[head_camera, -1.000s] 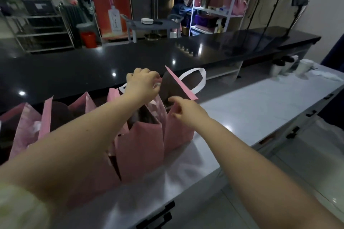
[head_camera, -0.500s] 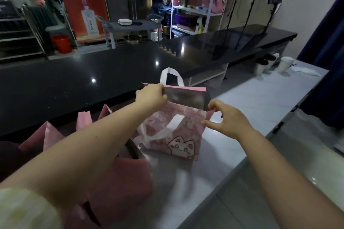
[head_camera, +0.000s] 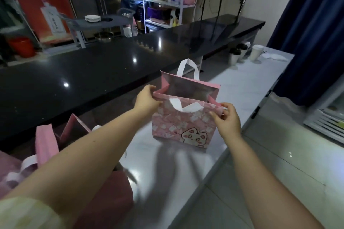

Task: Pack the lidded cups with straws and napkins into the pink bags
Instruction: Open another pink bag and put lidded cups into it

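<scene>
Pink bag (head_camera: 183, 126), cat print on the near face, white strap handles: one item, stood upright on the pale worktop (head_camera: 242, 89), mouth spread open between the two hands.

Left hand (head_camera: 147, 100): the left corner of the near rim is pinched between thumb and fingers.

Right hand (head_camera: 226, 119): the right corner of the same rim is pinched likewise.

Near handle (head_camera: 183, 106) is folded down over the near face, between the hands. The far handle (head_camera: 188, 66) stands up beyond them.

Handling, as judged: light, thin-walled and creased to fold. It appears empty, so it is easily tipped or collapsed. It is best held at the rim corners or by the handles, not by the flat faces.

Lidded cups (head_camera: 235, 56): set well beyond the right hand, at the far end of the worktop. White napkins (head_camera: 275, 56) are judged to lie just past them; straws cannot be made out.

Further pink bags (head_camera: 46, 143): grouped beside and below the left forearm.
</scene>
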{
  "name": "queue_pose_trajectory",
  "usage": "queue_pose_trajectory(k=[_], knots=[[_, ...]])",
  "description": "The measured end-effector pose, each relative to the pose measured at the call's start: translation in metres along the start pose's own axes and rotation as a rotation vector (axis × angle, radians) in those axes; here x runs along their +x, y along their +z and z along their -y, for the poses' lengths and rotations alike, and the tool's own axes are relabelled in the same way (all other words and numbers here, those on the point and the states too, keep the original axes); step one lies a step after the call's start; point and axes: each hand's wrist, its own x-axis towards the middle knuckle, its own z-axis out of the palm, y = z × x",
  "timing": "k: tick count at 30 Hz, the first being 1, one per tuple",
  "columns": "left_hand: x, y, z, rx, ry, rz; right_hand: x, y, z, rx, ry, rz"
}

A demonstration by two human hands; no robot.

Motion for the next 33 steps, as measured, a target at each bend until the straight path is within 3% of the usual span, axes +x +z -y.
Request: queue_pose_trajectory(k=[6,11,17,25,33], knots=[[0.007,0.013,-0.016,-0.103,-0.077,-0.001,0.010,0.007,-0.001,0.251,0.172,-0.155],[0.011,0.047,-0.056,-0.183,-0.054,0.018,0.034,-0.027,0.002,0.357,0.201,-0.273],[-0.009,0.133,-0.117,-0.312,-0.026,0.046,0.056,-0.125,-0.010,0.373,0.117,-0.366],[-0.082,0.304,-0.185,-0.641,-0.075,0.054,0.061,-0.290,-0.067,0.266,0.059,-0.485],[-0.137,0.435,-0.209,-0.681,-0.107,0.056,0.058,-0.399,-0.143,0.173,0.095,-0.567]])
